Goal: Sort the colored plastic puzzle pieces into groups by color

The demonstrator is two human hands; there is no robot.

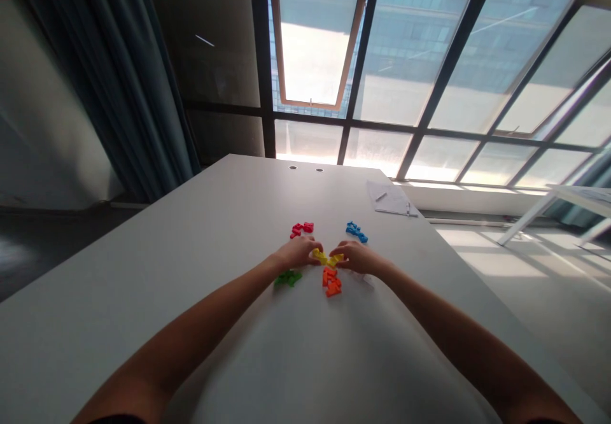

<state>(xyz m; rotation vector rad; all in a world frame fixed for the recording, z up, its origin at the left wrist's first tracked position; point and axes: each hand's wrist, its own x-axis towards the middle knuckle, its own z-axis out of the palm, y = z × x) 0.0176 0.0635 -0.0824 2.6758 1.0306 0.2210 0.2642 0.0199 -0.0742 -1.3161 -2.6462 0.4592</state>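
My left hand [300, 251] reaches to the middle of the small coloured pieces, its fingers curled round a yellow plastic piece [319, 256]. Opposite it, my right hand [357, 256] has its thumb and fingers closed on another yellow piece [336, 260]. The two yellow pieces lie close together; whether they touch is too small to tell. Just below them is a cluster of orange pieces [331, 282]. Green pieces [287, 277] lie under my left wrist, and pale or clear pieces [367, 279] are partly hidden by my right wrist.
Beyond my hands lie red pieces [301, 228] on the left and blue pieces [357, 232] on the right. White paper [391, 198] with pens rests near the right edge of the white table [191, 233]. Two round holes sit near its far edge, before large windows.
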